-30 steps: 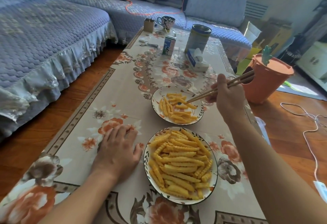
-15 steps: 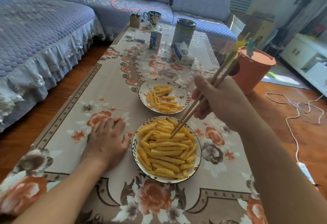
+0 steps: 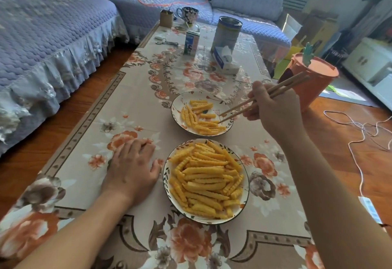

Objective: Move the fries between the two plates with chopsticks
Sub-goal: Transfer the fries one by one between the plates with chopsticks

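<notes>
At twelve o'clock, over the far plate point(image 3: 177, 107), the right hand point(image 3: 275, 111) grips chopsticks point(image 3: 254, 101), tips parted and empty among its fries point(image 3: 201, 118): likely releasing. Next calls for returning to six o'clock's full plate point(image 3: 167, 175). The left hand point(image 3: 132, 169) lies flat on the table point(image 3: 84, 141).

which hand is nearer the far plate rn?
Right. The right hand sits just off the far plate's right rim, chopsticks reaching over it. The left hand lies flat on the table beside the near plate.
</notes>
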`<state>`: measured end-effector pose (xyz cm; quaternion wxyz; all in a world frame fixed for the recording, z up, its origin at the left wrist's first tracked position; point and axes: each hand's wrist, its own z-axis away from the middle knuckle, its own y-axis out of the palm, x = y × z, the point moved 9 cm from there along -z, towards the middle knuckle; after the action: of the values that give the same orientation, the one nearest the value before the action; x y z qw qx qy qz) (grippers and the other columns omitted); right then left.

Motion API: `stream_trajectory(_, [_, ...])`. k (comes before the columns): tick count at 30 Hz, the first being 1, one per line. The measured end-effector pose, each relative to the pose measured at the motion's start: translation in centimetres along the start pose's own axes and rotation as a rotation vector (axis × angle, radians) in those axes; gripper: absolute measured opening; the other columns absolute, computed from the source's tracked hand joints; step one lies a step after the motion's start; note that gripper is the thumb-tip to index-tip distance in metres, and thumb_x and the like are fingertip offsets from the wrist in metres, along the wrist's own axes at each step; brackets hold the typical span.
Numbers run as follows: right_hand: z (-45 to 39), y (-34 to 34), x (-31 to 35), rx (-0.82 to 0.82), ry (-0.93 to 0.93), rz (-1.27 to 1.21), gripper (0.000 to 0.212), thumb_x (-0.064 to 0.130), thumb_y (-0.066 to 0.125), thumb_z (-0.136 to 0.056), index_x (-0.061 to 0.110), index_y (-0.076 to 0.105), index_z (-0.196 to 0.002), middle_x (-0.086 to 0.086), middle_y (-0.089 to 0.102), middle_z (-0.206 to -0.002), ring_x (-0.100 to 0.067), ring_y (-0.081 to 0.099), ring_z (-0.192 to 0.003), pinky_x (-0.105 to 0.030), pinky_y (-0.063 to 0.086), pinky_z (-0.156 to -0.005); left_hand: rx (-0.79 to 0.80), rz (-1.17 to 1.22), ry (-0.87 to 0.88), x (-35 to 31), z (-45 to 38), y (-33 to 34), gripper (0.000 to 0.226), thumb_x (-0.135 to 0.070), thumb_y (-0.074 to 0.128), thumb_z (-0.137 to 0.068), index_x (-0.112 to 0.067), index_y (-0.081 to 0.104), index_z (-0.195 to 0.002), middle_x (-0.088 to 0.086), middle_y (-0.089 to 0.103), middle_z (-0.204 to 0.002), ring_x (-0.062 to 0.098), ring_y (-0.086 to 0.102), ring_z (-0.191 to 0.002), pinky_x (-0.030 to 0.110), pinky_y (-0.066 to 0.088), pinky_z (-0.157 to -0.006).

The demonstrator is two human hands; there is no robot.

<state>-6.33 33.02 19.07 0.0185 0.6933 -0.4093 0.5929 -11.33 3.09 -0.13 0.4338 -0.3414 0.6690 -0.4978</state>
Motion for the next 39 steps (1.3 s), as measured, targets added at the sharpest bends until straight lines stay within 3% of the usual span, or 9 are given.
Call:
stream_trajectory(7, [-1.6, 3.2, -3.2, 0.050, 0.059, -0.023, 0.034, 0.031, 0.058, -0.104, 0.005, 0.072, -0.087, -0.016, 0.073, -0.071, -0.025, 0.074, -0.059, -0.034, 0.064, -0.060, 0.005, 0.017, -0.008, 0.1, 0.0, 0.1, 0.053, -0.055, 0.030, -0.090, -0.028, 0.056, -0.127, -0.001, 0.052, -0.135, 0.023, 0.041, -0.133, 0.047, 0.034, -0.113])
stream_trajectory(13, [-2.8, 5.8, -4.4, 0.107, 0.117, -0.024, 0.036, 0.032, 0.059, -0.103, 0.003, 0.073, -0.087, -0.016, 0.074, -0.071, -0.028, 0.075, -0.061, -0.045, 0.065, -0.066, -0.005, 0.021, -0.013, 0.1, 0.0, 0.0, 0.049, -0.054, 0.032, -0.090, -0.031, 0.056, -0.127, -0.003, 0.051, -0.136, 0.021, 0.040, -0.134, 0.045, 0.032, -0.114])
stream_trajectory(21, [-1.7, 0.8, -1.9, 0.004, 0.165, -0.161, 0.042, 0.033, 0.054, -0.106, 0.000, 0.068, -0.083, -0.012, 0.070, -0.061, -0.028, 0.072, -0.055, -0.037, 0.063, -0.055, -0.001, 0.010, -0.014, 0.3, 0.0, 0.2, 0.048, -0.052, 0.035, -0.091, -0.030, 0.055, -0.129, -0.002, 0.052, -0.137, 0.022, 0.039, -0.134, 0.046, 0.033, -0.114])
stream_trajectory(25, [0.1, -2.2, -1.3, 0.103, 0.300, -0.110, 0.047, 0.035, 0.052, -0.106, -0.004, 0.068, -0.084, -0.011, 0.067, -0.056, -0.025, 0.071, -0.050, -0.032, 0.061, -0.049, -0.003, 0.022, -0.020, 0.2, 0.0, 0.0, 0.050, -0.052, 0.035, -0.091, -0.028, 0.057, -0.129, 0.000, 0.052, -0.140, 0.024, 0.039, -0.137, 0.048, 0.031, -0.116])
stream_trajectory(30, [2.6, -3.8, -2.9, 0.157, 0.412, -0.011, 0.051, 0.038, 0.052, -0.105, -0.009, 0.066, -0.090, -0.020, 0.068, -0.066, -0.026, 0.071, -0.049, -0.030, 0.060, -0.047, -0.005, 0.023, -0.030, 0.0, 0.1, -0.1, 0.050, -0.051, 0.037, -0.090, -0.026, 0.059, -0.128, 0.003, 0.055, -0.139, 0.027, 0.042, -0.134, 0.050, 0.033, -0.115])
stream_trajectory(35, [3.8, -3.6, -4.2, 0.189, 0.452, 0.000, 0.050, 0.035, 0.053, -0.106, -0.010, 0.065, -0.088, -0.015, 0.066, -0.053, -0.027, 0.069, -0.047, -0.030, 0.057, -0.043, -0.007, 0.018, -0.033, -0.1, 0.1, -0.2, 0.049, -0.048, 0.041, -0.089, -0.024, 0.060, -0.126, 0.005, 0.056, -0.134, 0.028, 0.045, -0.129, 0.051, 0.037, -0.111])
stream_trajectory(39, [3.4, -3.7, -4.2, 0.129, 0.411, 0.034, 0.050, 0.036, 0.052, -0.106, -0.009, 0.066, -0.087, -0.019, 0.068, -0.061, -0.029, 0.071, -0.050, -0.032, 0.059, -0.047, -0.008, 0.021, -0.030, -0.1, 0.1, -0.3, 0.049, -0.049, 0.040, -0.089, -0.024, 0.059, -0.127, 0.005, 0.055, -0.136, 0.028, 0.045, -0.130, 0.051, 0.036, -0.112])
